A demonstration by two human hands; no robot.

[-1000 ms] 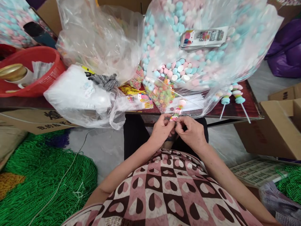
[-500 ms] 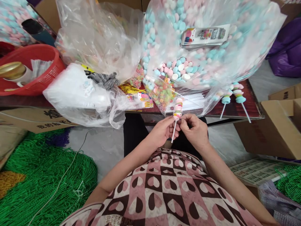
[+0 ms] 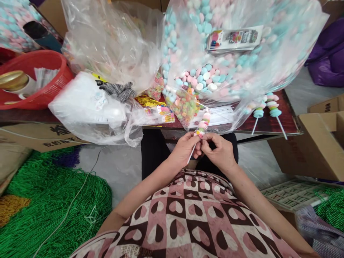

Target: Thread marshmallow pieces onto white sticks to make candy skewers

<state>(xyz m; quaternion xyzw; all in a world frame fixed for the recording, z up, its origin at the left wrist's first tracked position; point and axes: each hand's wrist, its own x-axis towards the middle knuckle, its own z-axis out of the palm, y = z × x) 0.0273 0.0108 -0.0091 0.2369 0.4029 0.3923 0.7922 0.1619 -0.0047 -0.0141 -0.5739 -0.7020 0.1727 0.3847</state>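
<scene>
Head view, table: a dark table [image 3: 268, 125] runs across, just past the hands. It is piled with bags.
Big bag: a big bag [image 3: 242, 71] full of blue, pink and white sweets sits on the table. A flat card pack [image 3: 233, 37] lies inside it.
Small bag: a small bag [image 3: 184, 105] of bright sweet rings lies at the table edge, just behind the top of the candy stick [image 3: 202, 123].
White sticks: bare white sticks [image 3: 223, 114] lie in a pile beside the small bag, under the big bag's edge.
Done sticks: two done sticks [image 3: 264, 107] with sweets lie on the table to the right, well apart from the hands.
Left side: a white bag [image 3: 88, 107], a clear bag [image 3: 113, 46] and a red basket [image 3: 53, 86] with a gold-topped can [image 3: 13, 80] in it.
Floor: green cords [image 3: 53, 200] on the left, a brown box [image 3: 317, 150] on the right.
In the way: the fingers hide the middle of the candy stick.
Where it is: just in front of the table edge, over the lap, between both hands.
Which way: it slants. The sweet end points up and a bit right, at the small bag. The bare white end pokes down and left, below the left hand [image 3: 185, 148].
Left hand: fingers closed, pinching the stick just under the sweets.
Right hand: the right hand [image 3: 220, 152] has curled fingers that pinch at the lowest sweet. It touches the left hand.
</scene>
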